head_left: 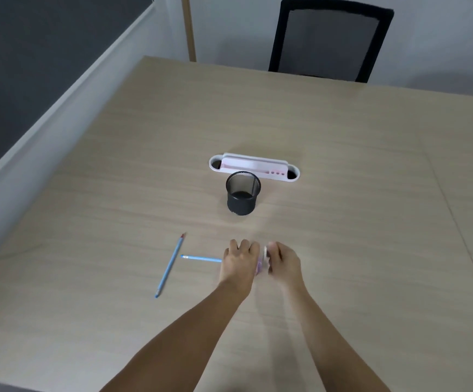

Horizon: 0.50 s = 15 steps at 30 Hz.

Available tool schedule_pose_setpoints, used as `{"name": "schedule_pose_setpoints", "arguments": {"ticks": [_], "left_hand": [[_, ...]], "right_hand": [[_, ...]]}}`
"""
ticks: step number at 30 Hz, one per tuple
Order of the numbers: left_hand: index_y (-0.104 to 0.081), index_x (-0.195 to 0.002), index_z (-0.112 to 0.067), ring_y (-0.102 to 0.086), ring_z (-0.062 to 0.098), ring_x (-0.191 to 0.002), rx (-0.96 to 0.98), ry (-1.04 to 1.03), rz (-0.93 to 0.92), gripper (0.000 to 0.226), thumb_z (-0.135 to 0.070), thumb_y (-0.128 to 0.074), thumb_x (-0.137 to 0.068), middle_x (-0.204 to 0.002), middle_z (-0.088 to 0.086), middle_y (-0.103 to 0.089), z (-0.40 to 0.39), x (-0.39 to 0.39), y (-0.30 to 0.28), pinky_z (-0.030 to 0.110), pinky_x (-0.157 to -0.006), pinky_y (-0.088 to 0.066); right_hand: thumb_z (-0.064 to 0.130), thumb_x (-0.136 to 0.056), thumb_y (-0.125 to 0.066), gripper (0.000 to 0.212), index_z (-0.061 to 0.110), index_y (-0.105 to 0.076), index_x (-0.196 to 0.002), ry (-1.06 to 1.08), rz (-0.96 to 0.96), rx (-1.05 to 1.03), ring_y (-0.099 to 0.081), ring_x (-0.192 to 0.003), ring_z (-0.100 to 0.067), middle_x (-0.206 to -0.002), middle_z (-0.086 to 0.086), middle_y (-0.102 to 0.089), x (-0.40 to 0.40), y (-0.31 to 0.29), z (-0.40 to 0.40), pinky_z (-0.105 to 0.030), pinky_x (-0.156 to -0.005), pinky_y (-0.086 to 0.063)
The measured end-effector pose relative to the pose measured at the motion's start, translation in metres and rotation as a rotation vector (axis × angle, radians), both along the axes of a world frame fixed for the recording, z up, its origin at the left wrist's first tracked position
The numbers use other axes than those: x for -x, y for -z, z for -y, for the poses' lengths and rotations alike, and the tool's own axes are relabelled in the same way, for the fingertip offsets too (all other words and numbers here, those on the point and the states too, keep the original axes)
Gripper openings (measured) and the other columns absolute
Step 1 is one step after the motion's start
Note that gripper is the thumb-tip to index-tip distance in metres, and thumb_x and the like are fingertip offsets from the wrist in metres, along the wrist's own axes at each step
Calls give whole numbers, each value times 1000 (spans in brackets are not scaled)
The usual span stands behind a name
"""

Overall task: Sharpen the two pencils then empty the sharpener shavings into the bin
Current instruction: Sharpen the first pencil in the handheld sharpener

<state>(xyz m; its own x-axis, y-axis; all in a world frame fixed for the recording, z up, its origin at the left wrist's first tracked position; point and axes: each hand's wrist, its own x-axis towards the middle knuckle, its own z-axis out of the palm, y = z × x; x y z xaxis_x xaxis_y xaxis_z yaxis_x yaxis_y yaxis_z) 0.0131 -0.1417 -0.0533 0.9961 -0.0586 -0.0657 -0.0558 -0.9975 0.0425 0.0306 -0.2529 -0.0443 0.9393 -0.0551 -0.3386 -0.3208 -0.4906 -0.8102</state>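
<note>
I judge I am sharpening the second pencil [201, 258]: left hand [239, 263] grips it, right hand [283, 263] holds the sharpener [265, 254]; next, the bin [243, 205].

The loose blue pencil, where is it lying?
The loose blue pencil lies flat on the table, left of both hands, its near end toward the person.

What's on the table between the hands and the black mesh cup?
Nothing. In the head view, only bare table lies between the hands and the black mesh cup.
</note>
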Motion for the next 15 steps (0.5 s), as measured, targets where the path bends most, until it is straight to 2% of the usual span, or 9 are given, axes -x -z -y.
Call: {"name": "schedule_pose_setpoints", "arguments": {"ticks": [2,4,6,8,10,12,15], "left_hand": [[-59,-69,-17,-52,21,-53,9,3,21,51,-18,-83,-24,-58,-1,-54,1,3,2,23,-41,-40],[-57,-70,-19,-52,20,-54,6,-14,-16,59,-15,-84,-18,-58,-1,-53,0,2,3,23,-41,-38],[-53,-67,-18,-51,20,-53,-9,-23,-14,58,-12,-81,-16,-57,-1,-52,1,0,0,22,-39,-36],[-54,-64,-17,-51,19,-52,-22,-30,-12,56,-12,-80,-15,-56,-2,-52,2,3,-2,20,-38,-35],[-55,-62,-16,-51,18,-51,-26,-37,-38,56,-11,-80,-13,-56,-2,-51,2,2,-5,20,-38,-34],[-55,-62,-16,-52,19,-51,-7,-32,-38,54,-11,-80,-15,-55,-1,-52,3,1,-4,20,-38,-35],[-55,-64,-16,-53,21,-53,5,-15,-45,45,-18,-82,-29,-57,1,-53,4,-2,0,23,-39,-37]], "right_hand": [[24,-93,-43,37,15,-45,-56,62,-94,15,-41,-47,-17,-53,-2,-47,-11,17,-4,-24,-48,-35],[21,-91,-46,27,10,-56,-68,109,-179,-9,-49,-41,-17,-58,-4,-56,-8,33,-7,-21,-42,-38],[14,-89,-43,22,7,-53,-70,125,-145,23,-50,-42,-21,-58,-6,-57,6,39,-10,-23,-40,-37],[9,-88,-39,26,11,-43,-62,93,-89,134,-46,-50,-24,-55,-4,-51,25,40,-12,-31,-46,-32],[9,-90,-39,29,15,-41,-61,48,-72,161,-45,-57,-26,-57,-2,-48,47,39,-12,-32,-50,-31],[18,-95,-40,31,15,-47,-65,35,-95,107,-50,-57,-23,-61,1,-53,62,26,-7,-30,-54,-39],[28,-98,-40,42,11,-47,-61,47,-102,-65,-47,-40,-15,-55,1,-49,53,2,3,-25,-44,-39]]}}
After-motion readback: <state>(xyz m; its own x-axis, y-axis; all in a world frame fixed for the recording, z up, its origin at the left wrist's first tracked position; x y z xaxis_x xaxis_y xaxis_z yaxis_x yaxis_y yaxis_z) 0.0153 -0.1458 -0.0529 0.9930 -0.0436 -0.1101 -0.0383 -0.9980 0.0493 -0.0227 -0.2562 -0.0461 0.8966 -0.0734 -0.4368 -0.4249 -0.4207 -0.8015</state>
